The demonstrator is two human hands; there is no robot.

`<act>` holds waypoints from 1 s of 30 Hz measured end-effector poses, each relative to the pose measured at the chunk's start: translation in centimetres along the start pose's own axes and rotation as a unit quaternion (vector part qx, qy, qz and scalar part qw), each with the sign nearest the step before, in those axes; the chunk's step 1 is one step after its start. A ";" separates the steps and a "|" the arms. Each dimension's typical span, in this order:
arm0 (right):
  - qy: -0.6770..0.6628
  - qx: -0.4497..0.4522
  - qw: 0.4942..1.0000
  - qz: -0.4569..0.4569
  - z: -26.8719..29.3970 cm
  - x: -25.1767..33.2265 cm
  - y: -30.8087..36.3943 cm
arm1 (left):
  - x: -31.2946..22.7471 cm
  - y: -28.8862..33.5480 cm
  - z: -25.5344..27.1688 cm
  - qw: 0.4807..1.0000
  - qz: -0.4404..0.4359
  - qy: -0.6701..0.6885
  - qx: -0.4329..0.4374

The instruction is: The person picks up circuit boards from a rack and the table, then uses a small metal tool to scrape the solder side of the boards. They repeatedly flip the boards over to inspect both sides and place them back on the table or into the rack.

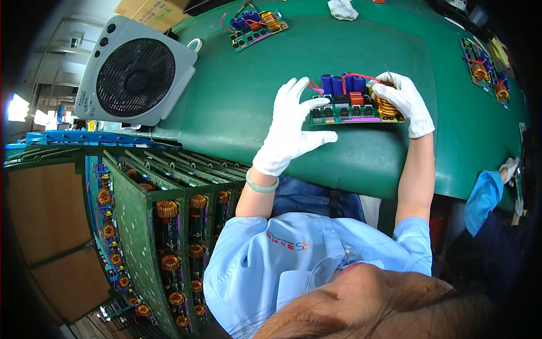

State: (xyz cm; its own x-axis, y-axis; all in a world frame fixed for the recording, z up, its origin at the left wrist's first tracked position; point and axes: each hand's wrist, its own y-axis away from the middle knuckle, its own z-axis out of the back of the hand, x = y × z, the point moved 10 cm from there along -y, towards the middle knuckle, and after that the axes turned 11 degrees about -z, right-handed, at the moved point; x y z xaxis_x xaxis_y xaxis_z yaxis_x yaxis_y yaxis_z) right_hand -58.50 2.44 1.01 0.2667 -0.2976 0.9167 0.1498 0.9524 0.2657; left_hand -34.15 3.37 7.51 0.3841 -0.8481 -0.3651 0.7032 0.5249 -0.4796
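A green circuit board (339, 114) lies on the green table mat in front of me. It carries blue capacitors, a red part, a row of black parts, a red wire and a copper-wound coil (386, 107) at its right end. My right hand (405, 101), in a white glove, closes its fingers on the coil and the board's right end; the exact finger contact is partly hidden. My left hand (292, 127), also gloved in white, is at the board's left end with thumb and fingers spread, holding nothing.
A grey box fan (135, 73) stands at the left. Another circuit board (257, 33) lies at the back, and more boards (480, 70) at the right. A green rack (135, 237) full of boards is at lower left. Crumpled white material (342, 9) sits far back. Another person's blue sleeve (484, 200) shows right.
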 end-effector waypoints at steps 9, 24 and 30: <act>0.006 -0.008 1.000 -0.004 0.0 -0.1 0.1 | 0.0 -0.1 -1.0 0.999 -0.024 0.025 -0.009; -0.012 0.002 1.000 -0.008 -0.1 -0.3 -0.1 | 3.9 2.3 0.8 0.967 0.078 0.213 -0.116; -0.020 0.008 1.000 -0.011 -0.2 0.0 0.0 | 8.4 9.6 0.2 0.955 0.178 0.150 -0.186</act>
State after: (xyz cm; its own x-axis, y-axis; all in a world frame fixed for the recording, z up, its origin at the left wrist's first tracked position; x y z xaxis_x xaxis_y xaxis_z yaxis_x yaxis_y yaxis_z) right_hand -58.32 2.39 0.97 0.2243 -0.3160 0.9219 0.1406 0.9466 0.2903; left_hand -24.07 1.30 0.01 0.3313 -0.5814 -0.7431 0.2769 0.8128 -0.5125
